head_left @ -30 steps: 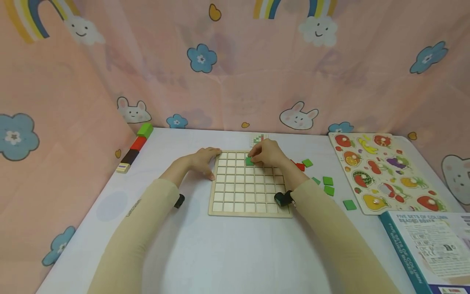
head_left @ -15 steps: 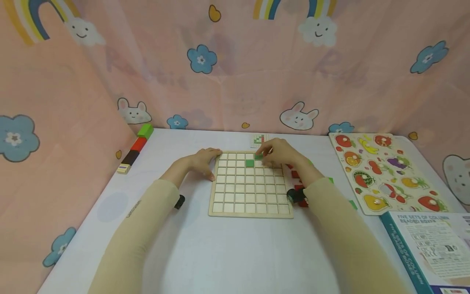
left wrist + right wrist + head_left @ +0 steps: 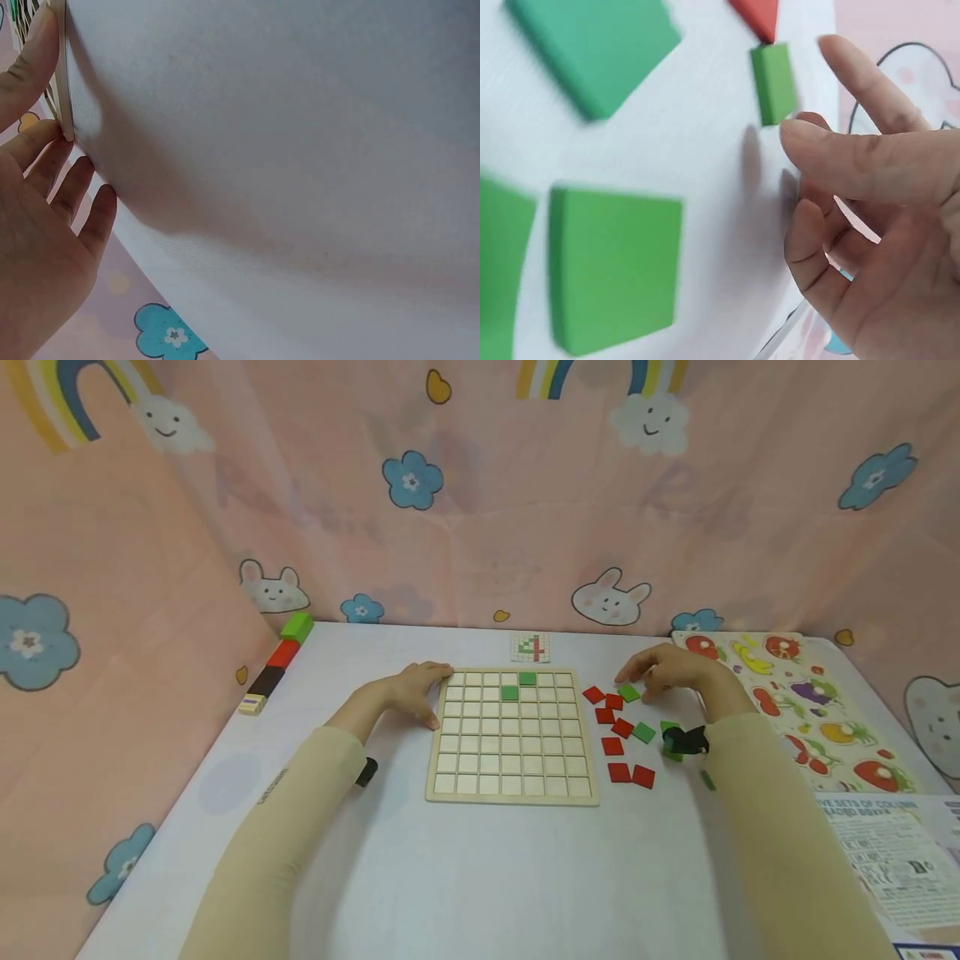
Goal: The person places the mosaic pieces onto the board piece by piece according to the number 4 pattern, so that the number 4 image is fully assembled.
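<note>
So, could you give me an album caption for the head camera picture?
Two green tiles on a pale grid board, left hand at its edge, right hand close to another green tile.

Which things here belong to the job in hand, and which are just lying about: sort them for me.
Likely part of the job:
Grid board, touched by the left hand
Green tiles, one beside the right hand's fingertips
Red tiles
Patterned card

Seemingly just lying about:
Row of blocks
Fruit board
Printed box
</note>
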A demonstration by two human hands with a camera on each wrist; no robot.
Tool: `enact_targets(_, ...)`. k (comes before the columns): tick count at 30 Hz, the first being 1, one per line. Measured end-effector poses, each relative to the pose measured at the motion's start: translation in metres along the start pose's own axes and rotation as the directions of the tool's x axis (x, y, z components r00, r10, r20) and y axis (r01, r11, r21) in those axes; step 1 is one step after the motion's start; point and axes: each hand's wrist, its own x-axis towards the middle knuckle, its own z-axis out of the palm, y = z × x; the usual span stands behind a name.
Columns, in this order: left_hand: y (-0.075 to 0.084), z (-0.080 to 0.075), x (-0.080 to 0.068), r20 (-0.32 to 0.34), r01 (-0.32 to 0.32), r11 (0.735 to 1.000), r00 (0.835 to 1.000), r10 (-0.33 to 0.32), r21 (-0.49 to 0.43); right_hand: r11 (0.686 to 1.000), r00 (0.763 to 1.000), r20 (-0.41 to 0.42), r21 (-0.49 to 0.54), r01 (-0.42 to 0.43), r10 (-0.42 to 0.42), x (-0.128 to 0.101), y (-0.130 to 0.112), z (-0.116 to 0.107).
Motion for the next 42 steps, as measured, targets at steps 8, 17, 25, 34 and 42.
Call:
enact_targets(8,-0.001,0.001,0.002,-0.004,-0.003,1.0,1.0,0.003,0.016,0.996,1.0,-0.002,-0.085,0.017,-0.017,0.0,0.002,0.006)
enact_targets(17,-0.002,0.002,0.004,-0.006,-0.001,1.0,1.0,0.001,0.021,0.998,0.996,-0.087,-0.066,-0.004,-0.002,0.004,0.001,0.006)
enact_targets(25,0.0,0.0,0.002,-0.008,-0.002,1.0,1.0,0.003,0.025,0.998,0.977,-0.21,-0.056,0.037,-0.047,0.011,-0.018,0.013)
enact_targets(34,0.001,-0.001,-0.001,-0.001,0.006,1.0,1.0,-0.006,0.013,0.971,0.948,-0.216,-0.011,0.239,-0.235,0.03,-0.089,0.057)
enact_targets(42,0.002,0.0,-0.001,0.0,-0.011,1.0,1.0,0.011,0.019,0.95,0.942,-0.135,0.014,0.313,-0.308,0.04,-0.138,0.095)
